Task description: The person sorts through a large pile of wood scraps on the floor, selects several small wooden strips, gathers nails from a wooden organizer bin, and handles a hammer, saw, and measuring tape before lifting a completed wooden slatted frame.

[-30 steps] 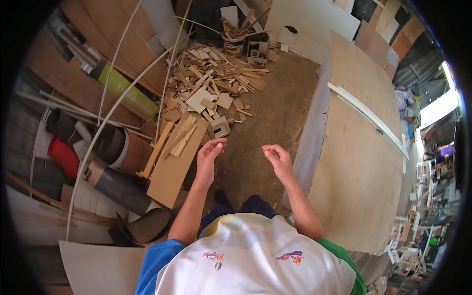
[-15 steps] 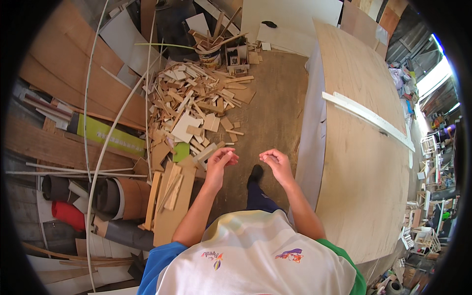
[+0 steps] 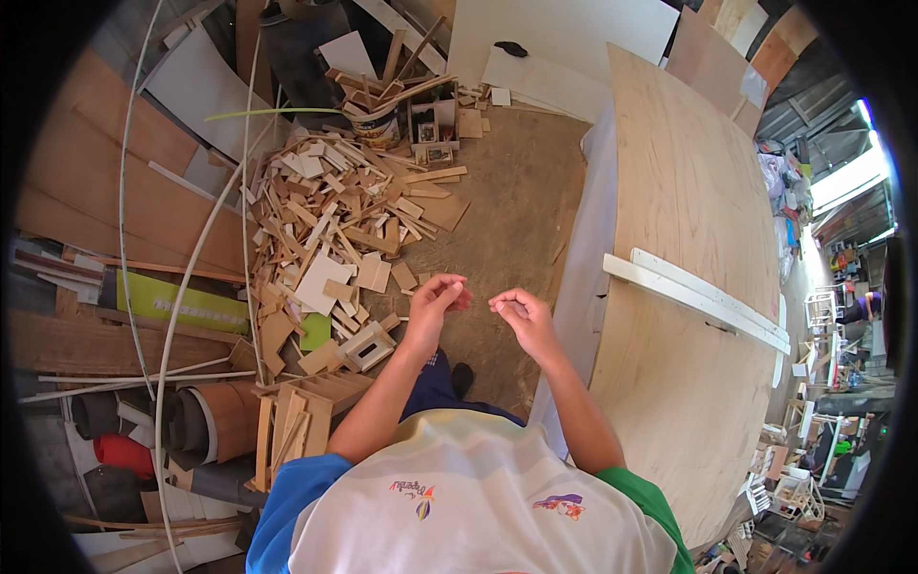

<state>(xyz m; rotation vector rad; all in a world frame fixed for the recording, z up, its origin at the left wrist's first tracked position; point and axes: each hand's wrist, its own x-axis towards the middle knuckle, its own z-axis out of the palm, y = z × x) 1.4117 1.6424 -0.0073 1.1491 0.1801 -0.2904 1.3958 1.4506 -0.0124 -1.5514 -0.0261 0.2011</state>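
My left hand (image 3: 436, 302) is raised in front of my body with its fingers loosely curled and the thumb on top. Facing it, across a small gap, my right hand (image 3: 524, 314) bends its fingers inward. Nothing shows in either hand, and neither touches anything. Below them are the brown floor (image 3: 502, 220) and a dark shoe (image 3: 463, 380). Nearest to the left hand lies a heap of wood offcuts (image 3: 320, 206), with a pale block with a slot (image 3: 367, 346) at its near end. Large plywood sheets (image 3: 688, 191) lie stacked to the right of my right hand.
Two white strips (image 3: 698, 301) lie across the plywood. A bucket (image 3: 375, 126) full of wood scraps stands behind the heap. Rolled sheets (image 3: 220, 421), thin poles (image 3: 186, 277) and leaning boards (image 3: 143, 182) line the left side. Furniture frames (image 3: 813, 421) stand far right.
My viewpoint has moved forward along the floor, so the white strips and the offcut heap sit nearer. A different foot position shows. Both hands keep nearly the same pose.
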